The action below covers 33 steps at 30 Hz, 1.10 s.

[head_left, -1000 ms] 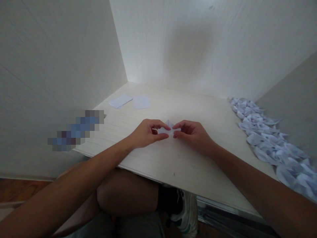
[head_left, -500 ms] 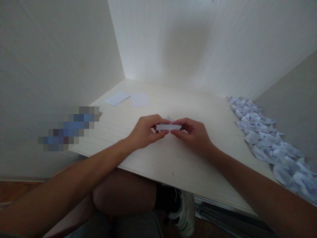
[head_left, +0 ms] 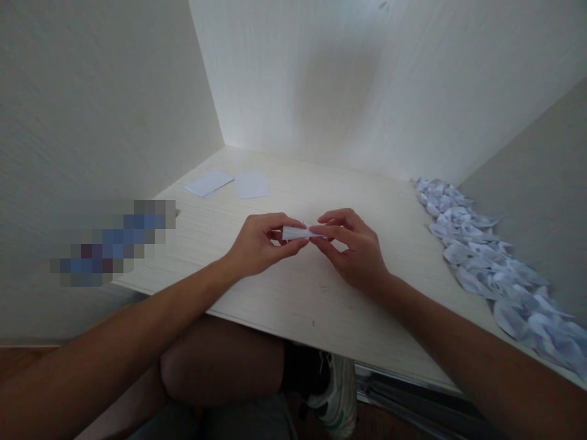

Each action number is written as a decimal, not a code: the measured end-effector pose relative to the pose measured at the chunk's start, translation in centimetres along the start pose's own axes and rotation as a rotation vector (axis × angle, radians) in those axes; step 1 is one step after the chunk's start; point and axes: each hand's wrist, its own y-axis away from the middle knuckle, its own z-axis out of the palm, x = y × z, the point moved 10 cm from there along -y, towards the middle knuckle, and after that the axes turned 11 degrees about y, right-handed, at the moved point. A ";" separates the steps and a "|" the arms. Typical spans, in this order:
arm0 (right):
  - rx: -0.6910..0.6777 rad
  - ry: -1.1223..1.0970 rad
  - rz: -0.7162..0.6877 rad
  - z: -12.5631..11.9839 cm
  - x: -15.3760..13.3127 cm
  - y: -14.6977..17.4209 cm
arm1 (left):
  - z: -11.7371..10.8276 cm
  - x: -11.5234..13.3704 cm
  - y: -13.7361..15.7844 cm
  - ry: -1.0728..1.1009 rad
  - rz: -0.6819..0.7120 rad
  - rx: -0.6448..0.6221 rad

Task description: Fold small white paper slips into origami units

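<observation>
A small folded piece of white paper point(head_left: 295, 233) is held just above the middle of the table. My left hand point(head_left: 263, 243) is closed on its left end, with the thumb below and the fingers along the upper edge. My right hand point(head_left: 351, 244) pinches the right end, its index finger lying across the paper and its thumb underneath. The fingers hide part of the paper's right side.
A white table point(head_left: 275, 293) stands between pale walls. At the back left lie a stack of white paper point(head_left: 210, 183) and a square sheet point(head_left: 252, 185). Folded white paper pieces point(head_left: 477, 244) pile along the right edge. A pixelated patch covers something at left.
My right index finger has moved across the front of the paper, and the other right fingers have lifted. My left hand keeps its hold. The view has shifted slightly.
</observation>
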 end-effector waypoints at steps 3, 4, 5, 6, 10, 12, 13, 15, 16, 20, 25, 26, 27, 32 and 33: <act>-0.029 0.031 -0.042 0.2 -0.4 0.0 | -0.2 -0.5 0.1 -0.050 -0.039 0.008; -0.038 0.029 -0.045 0.4 -0.5 -0.1 | -0.3 -0.1 0.1 -0.096 0.000 0.012; -0.046 0.026 -0.041 0.5 -0.4 -0.1 | -0.4 0.3 0.1 -0.142 0.054 0.016; -0.052 0.023 -0.036 0.6 -0.4 -0.1 | -0.4 0.8 0.1 -0.176 0.107 0.016; -0.055 0.010 -0.045 0.7 -0.7 0.0 | -0.1 1.5 0.0 -0.171 0.180 -0.002; -0.054 0.003 -0.055 0.6 -0.8 0.0 | 0.2 1.1 -0.1 -0.131 0.120 -0.030; -0.056 0.000 -0.051 0.6 -0.8 0.0 | 0.3 0.7 -0.1 -0.104 0.070 -0.043; -0.063 -0.018 -0.025 0.7 -0.6 0.1 | 0.5 -0.4 0.0 -0.054 -0.037 -0.056; -0.068 -0.036 -0.003 0.8 -0.4 0.1 | 0.4 -0.8 0.0 -0.034 -0.080 -0.049; -0.128 -0.193 0.152 1.8 1.0 0.3 | -0.1 -2.2 0.1 0.025 -0.171 0.006; -0.187 -0.422 0.383 3.2 3.1 0.9 | -0.4 -3.6 0.1 0.129 -0.293 0.042; -0.197 -0.449 0.412 3.4 3.4 1.0 | -0.3 -3.8 0.1 0.150 -0.315 0.037; -0.207 -0.468 0.437 3.6 3.6 1.1 | -0.3 -4.1 0.1 0.174 -0.341 0.030; -0.227 -0.501 0.520 4.0 4.7 1.2 | -0.1 -5.5 0.4 0.252 -0.477 -0.001; -0.227 -0.505 0.527 4.0 4.8 1.3 | -0.1 -5.6 0.5 0.253 -0.484 -0.001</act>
